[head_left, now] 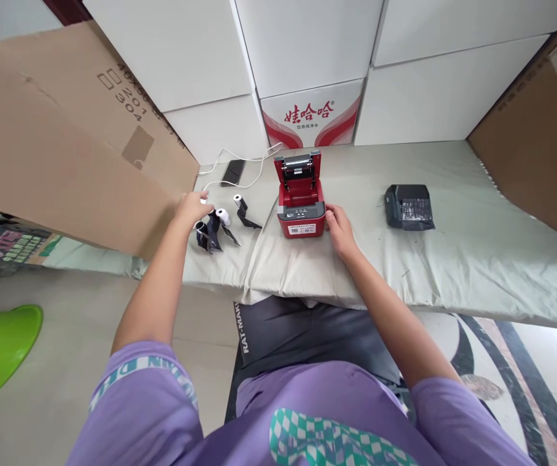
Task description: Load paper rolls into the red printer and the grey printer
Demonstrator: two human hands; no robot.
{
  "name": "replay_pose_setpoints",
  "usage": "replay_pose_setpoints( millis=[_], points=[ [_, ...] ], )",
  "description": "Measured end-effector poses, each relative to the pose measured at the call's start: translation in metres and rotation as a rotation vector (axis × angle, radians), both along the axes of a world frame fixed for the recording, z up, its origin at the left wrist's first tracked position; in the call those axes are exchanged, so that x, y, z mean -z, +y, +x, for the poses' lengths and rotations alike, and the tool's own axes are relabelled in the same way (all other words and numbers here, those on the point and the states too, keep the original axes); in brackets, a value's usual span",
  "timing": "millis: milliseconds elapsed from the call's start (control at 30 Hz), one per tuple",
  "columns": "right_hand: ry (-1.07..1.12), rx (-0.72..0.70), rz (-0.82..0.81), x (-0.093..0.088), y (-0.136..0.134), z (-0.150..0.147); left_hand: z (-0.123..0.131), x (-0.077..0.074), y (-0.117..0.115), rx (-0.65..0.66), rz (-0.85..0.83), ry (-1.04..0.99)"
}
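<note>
A small red receipt printer point(302, 220) with a dark grey front panel stands on the cloth-covered surface, its lid raised. My right hand point(339, 230) rests against the printer's right side, fingers loosely apart and not wrapped round it. To the left, my left hand point(193, 208) is closed at a cluster of small paper rolls, with the white end of one roll point(204, 201) between finger and thumb. Beside it lie another white-ended roll point(223, 216) and a dark one point(202, 229), their black tails loose. A separate roll point(238, 200) with an unwound black strip is nearer the printer.
A black device with taped wrap point(409, 207) sits to the right. Behind the rolls are a dark flat block point(233, 173) and a white cable point(249, 186). Large cardboard cartons point(79, 129) flank the surface; white boxes point(312, 45) form the back. A green stool point(1, 349) is on the floor.
</note>
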State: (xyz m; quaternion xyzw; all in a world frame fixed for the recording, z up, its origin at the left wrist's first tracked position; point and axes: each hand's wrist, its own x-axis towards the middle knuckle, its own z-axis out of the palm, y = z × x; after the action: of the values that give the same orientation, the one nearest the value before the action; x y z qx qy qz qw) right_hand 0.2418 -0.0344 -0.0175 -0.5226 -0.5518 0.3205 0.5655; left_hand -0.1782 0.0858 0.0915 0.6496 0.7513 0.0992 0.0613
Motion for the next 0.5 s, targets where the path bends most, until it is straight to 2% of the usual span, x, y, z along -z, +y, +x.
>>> replay_pose_setpoints(
  millis=[100,233,300,400,500],
  points=[
    [0.001,-0.002,0.005,0.001,0.001,0.0,0.018,-0.006,0.008,0.054,0.073,-0.03],
    [0.0,0.003,0.01,0.001,0.001,0.001,0.053,0.0,0.021,0.295,-0.089,-0.052],
    [-0.008,-0.008,0.007,0.001,0.0,0.001,0.066,0.006,0.024,0.388,-0.108,-0.063],
    [-0.016,-0.019,-0.001,-0.002,-0.002,0.001,0.075,0.008,0.023,0.409,-0.001,-0.124],
    [-0.017,-0.023,-0.007,-0.005,-0.004,-0.001,0.078,0.001,0.016,0.365,0.118,-0.381]
  ],
)
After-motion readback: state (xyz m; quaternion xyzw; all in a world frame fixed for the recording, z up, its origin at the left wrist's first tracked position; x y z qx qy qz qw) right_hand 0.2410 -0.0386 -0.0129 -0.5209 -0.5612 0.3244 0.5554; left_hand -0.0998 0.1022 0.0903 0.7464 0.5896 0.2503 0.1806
